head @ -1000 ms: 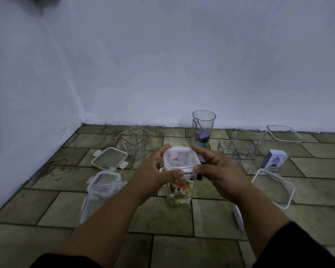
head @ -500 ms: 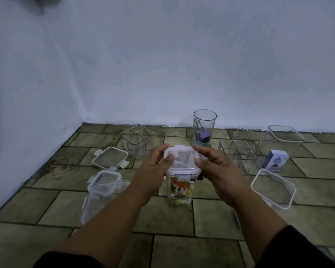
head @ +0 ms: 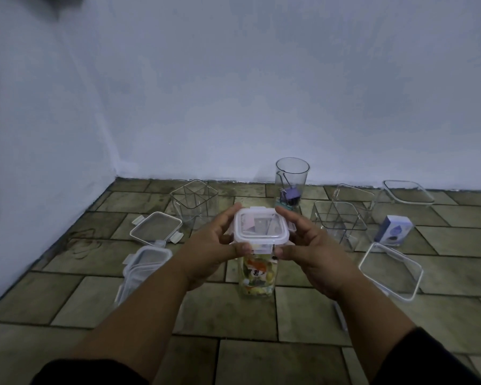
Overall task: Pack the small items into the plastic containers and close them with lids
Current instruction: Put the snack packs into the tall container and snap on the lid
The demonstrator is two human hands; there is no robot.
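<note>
A tall clear container (head: pixel 258 276) full of colourful small items stands on the tiled floor in front of me. A square white-rimmed lid (head: pixel 260 227) sits on its top. My left hand (head: pixel 211 245) grips the lid's left side, thumb on the front flap. My right hand (head: pixel 308 245) grips the right side, thumb also at the front edge. A clear round cup (head: pixel 291 184) behind holds purple binder clips (head: pixel 289 196).
Empty divided clear containers stand at the back left (head: pixel 194 200) and right (head: pixel 338 223). Loose lids lie at the left (head: pixel 156 228), the near left (head: pixel 142 266) and the right (head: pixel 390 270). A small blue-white box (head: pixel 394 230) and a shallow tray (head: pixel 407 191) are far right. Walls close the back and left.
The lid has settled squarely on the container. Both thumbs have come down onto the front flap, and my hands have closed in around the lid's sides.
</note>
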